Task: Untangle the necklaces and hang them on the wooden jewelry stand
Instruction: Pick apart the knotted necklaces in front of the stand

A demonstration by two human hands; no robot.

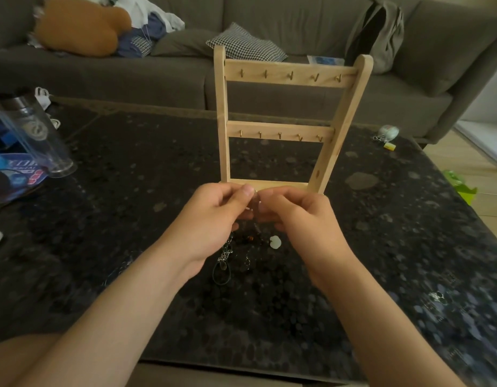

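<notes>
The blue packet (15, 171) at the left edge of the desk (381, 233) carries print that is cut off and unreadable, and the round emblem on the clear bottle (37, 135) is too blurred to read. The wooden jewelry stand (281, 76) stands upright mid-desk, long axis vertical, its two hook rails facing the person. Just before its base, the left hand (213, 219) and right hand (300, 219) both pinch a fine chain of the necklaces (226, 251). The tangle trails down onto the desk between the wrists, its strands hard to tell apart.

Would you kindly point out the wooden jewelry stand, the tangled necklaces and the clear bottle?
wooden jewelry stand (269, 128): head view, on its lower hook rail.
tangled necklaces (225, 255): head view, on the silver chain.
clear bottle (40, 135): head view, middle of its body.
</notes>
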